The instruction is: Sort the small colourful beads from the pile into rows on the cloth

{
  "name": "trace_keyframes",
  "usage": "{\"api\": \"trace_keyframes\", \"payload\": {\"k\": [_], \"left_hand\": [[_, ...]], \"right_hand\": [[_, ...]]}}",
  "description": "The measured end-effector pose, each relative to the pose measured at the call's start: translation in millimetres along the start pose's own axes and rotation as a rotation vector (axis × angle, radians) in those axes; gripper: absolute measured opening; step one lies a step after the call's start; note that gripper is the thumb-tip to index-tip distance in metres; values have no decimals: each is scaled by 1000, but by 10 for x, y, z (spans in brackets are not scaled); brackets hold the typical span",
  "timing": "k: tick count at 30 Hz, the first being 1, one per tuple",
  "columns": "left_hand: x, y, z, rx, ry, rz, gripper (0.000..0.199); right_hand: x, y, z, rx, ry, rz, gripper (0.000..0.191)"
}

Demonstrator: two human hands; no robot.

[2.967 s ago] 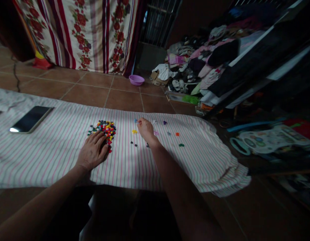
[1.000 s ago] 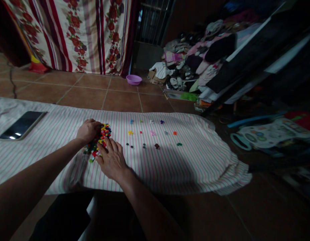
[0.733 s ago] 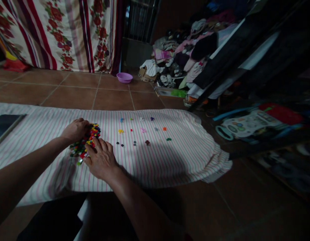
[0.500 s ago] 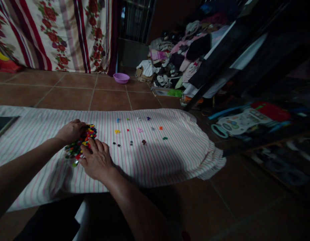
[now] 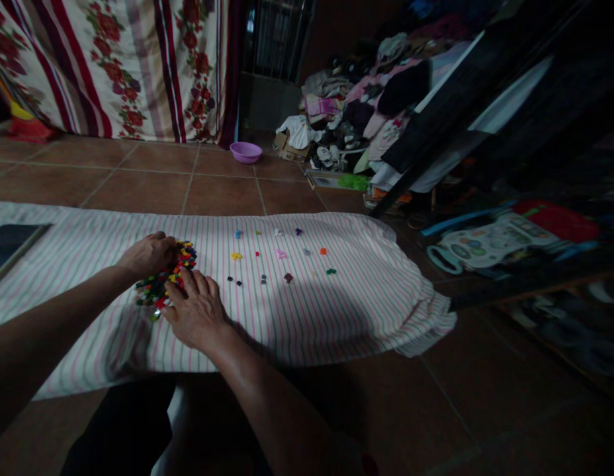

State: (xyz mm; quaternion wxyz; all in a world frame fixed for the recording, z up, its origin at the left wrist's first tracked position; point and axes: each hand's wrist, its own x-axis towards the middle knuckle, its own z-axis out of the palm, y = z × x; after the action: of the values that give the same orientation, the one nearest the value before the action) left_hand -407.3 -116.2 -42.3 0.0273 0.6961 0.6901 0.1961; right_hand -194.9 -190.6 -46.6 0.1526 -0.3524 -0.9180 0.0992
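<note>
A heap of small multicoloured plastic pieces (image 5: 155, 289) lies on a striped cloth (image 5: 337, 311). My left hand (image 5: 151, 254) rests at the heap's far left side, its fingers bent down and the fingertips hidden. Over the near right side lies my right hand (image 5: 198, 311), open, with fingers spread and touching the pieces. To the right, small groups sorted by colour sit in rows, among them yellow pieces (image 5: 236, 256), pink pieces (image 5: 280, 254), brown pieces (image 5: 288, 277), an orange piece (image 5: 323, 251) and dark green pieces (image 5: 331, 272).
A dark flat tablet-like object (image 5: 12, 248) lies at the cloth's left end. Beyond, a purple basin (image 5: 246, 153) stands on the tiled floor near a clothes pile (image 5: 356, 112). A dark slanted post (image 5: 411, 165) and a toy panel (image 5: 495, 241) are at the right.
The view has shifted slightly, so the scene sits a little further right and more of the tablet-like object shows. Both hands stay at the heap with nearly the same pose.
</note>
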Motion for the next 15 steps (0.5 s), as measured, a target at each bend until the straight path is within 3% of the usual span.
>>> {"api": "trace_keyframes", "payload": {"k": [4, 8, 15], "left_hand": [[-5, -13, -46, 110, -154, 67, 20], [-64, -12, -99, 102, -135, 37, 24], [-192, -4, -169, 30, -140, -166, 39]], "right_hand": [[-2, 0, 3, 3, 11, -2, 50], [2, -2, -15, 9, -9, 4, 50], [6, 14, 12, 36, -12, 4, 50]]}}
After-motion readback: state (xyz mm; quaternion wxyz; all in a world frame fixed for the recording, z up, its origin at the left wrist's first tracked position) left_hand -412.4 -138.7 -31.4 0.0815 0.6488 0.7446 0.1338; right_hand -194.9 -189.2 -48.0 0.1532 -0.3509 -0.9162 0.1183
